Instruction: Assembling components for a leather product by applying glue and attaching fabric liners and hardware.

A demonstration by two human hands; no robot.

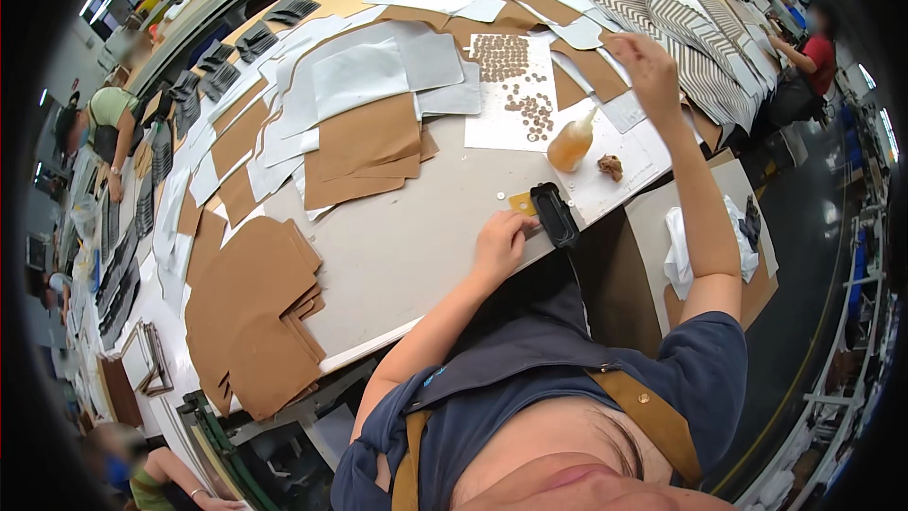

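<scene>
My left hand (pixel 501 244) rests at the table's near edge, fingers bent inward. Its fingertips are right beside a small yellow piece with a hole (pixel 521 202) and a black open-topped tray (pixel 555 215); whether they pinch anything is hidden. My right arm stretches far forward over the right of the table. At its end, my right hand (pixel 647 74) hovers by a brown sheet piece (pixel 600 72), fingers extended and slightly apart, nothing visible in them. Between the hands stand a squeeze bottle of amber liquid (pixel 571 144) and a crumpled brown lump (pixel 610 167).
Many small round discs (pixel 501 58) cover a white board (pixel 487 130). Brown and white cut sheets (pixel 364 147) spread across the table, with a brown stack (pixel 255 322) at the near left. Striped pieces (pixel 681 43) lie far right. Other people work around the table's sides.
</scene>
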